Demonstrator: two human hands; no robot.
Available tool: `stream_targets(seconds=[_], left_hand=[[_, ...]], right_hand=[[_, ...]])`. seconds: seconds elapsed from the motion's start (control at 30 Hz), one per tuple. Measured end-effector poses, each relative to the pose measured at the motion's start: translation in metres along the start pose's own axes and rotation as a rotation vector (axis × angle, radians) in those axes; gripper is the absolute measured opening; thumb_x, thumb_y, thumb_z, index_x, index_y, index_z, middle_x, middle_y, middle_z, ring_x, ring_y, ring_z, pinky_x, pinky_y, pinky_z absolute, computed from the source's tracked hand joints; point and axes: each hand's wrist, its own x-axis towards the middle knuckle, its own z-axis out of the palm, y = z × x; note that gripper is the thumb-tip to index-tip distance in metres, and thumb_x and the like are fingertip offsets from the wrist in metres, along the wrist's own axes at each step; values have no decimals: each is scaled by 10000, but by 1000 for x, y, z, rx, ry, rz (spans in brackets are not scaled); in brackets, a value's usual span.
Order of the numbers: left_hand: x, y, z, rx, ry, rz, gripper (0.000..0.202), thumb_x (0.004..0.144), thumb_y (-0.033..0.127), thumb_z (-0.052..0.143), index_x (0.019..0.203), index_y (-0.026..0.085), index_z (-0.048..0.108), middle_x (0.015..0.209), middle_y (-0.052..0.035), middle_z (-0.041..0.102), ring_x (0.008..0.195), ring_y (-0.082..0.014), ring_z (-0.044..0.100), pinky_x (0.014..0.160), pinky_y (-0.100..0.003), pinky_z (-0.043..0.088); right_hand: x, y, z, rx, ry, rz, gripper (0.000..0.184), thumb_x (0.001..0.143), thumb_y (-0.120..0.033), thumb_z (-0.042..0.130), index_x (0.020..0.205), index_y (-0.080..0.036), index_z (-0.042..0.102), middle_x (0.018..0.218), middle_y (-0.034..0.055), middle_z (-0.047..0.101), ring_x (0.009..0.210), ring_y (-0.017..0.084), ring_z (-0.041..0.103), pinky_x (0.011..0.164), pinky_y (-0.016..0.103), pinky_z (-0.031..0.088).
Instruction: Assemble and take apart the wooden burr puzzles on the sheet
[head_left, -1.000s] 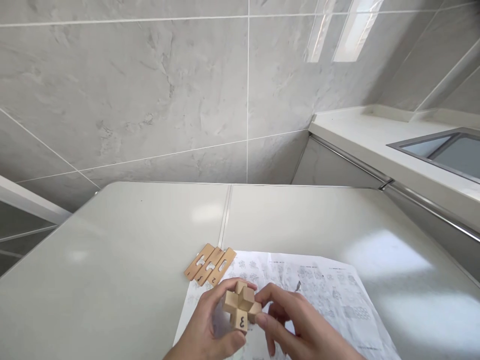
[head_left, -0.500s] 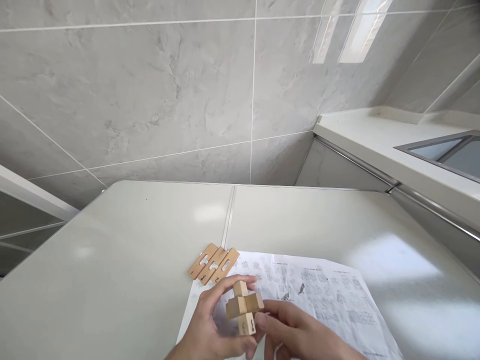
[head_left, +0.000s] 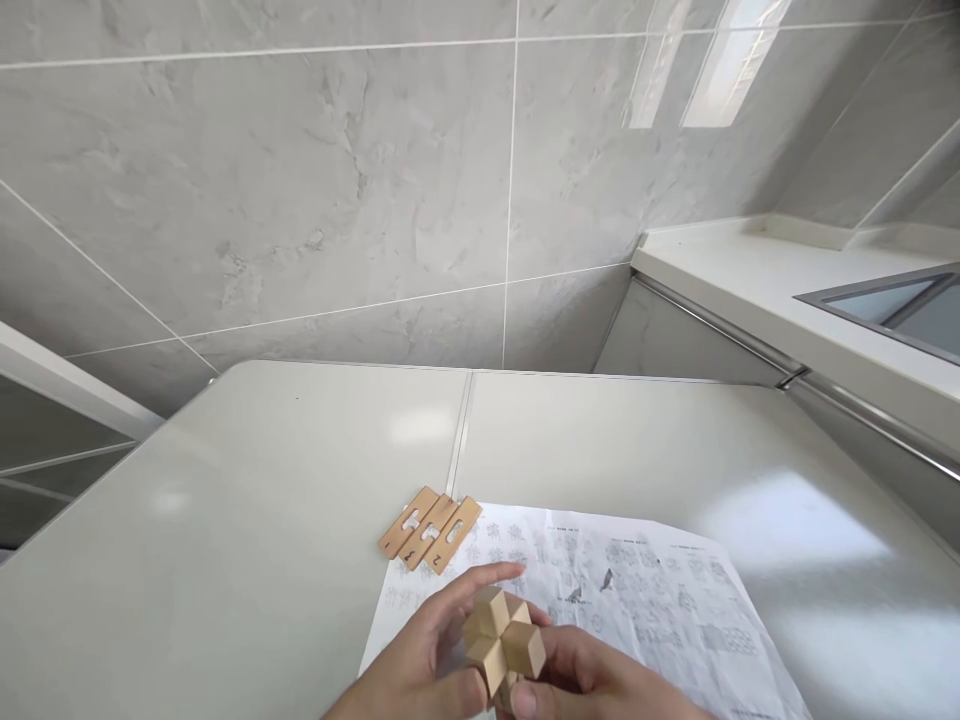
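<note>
A small wooden puzzle (head_left: 504, 640), made of interlocked pale blocks in a cross shape, is held low in the view between both hands. My left hand (head_left: 420, 660) grips it from the left, thumb under it and forefinger stretched over its top. My right hand (head_left: 592, 680) is closed on its right and lower side. Three flat notched wooden pieces (head_left: 429, 528), marked with numbers, lie side by side on the table just beyond my hands. Under my hands lies a printed instruction sheet (head_left: 645, 600).
The grey table (head_left: 262, 480) has a seam running down its middle and ends at a tiled wall. A white counter (head_left: 757, 270) with an inset sink (head_left: 892, 300) stands at the right, separated from the table by a gap.
The puzzle has been turned in my hands, so the numbered face no longer shows. Both hands have sunk lower in the view.
</note>
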Motion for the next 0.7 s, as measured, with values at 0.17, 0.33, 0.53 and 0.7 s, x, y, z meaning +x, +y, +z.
stream_targets(seconds=[0.17,0.33,0.53,0.7], left_hand=[[2,-7,-1,-39,57,-25,936,706,712,918,1470,270,609,1300,-149,726,1228,-380,711,1038,-512,551],[6,0,-2,13,83,-42,849,582,555,1043,1299,247,709,1190,-110,752,1124,-340,719,979,-441,560],[7,4,1,130,145,-20,751,666,601,979,1267,238,711,1152,-99,728,948,-268,721,841,-358,574],[7,-6,7,283,264,36,772,650,571,998,1293,256,711,1229,-115,740,1132,-339,712,1034,-440,558]], right_hand=[[2,8,0,-24,47,-45,552,920,-720,740,849,-177,669,781,-7,561,670,106,456,644,238,345],[5,14,1,-86,154,-39,568,850,-723,806,786,-184,638,695,-41,493,609,97,397,580,239,296],[8,16,7,-355,335,-90,531,944,-661,709,716,-187,635,634,-21,545,584,129,501,587,247,368],[10,26,8,-637,533,-96,167,933,-295,647,790,-210,624,688,-23,566,629,147,519,601,236,394]])
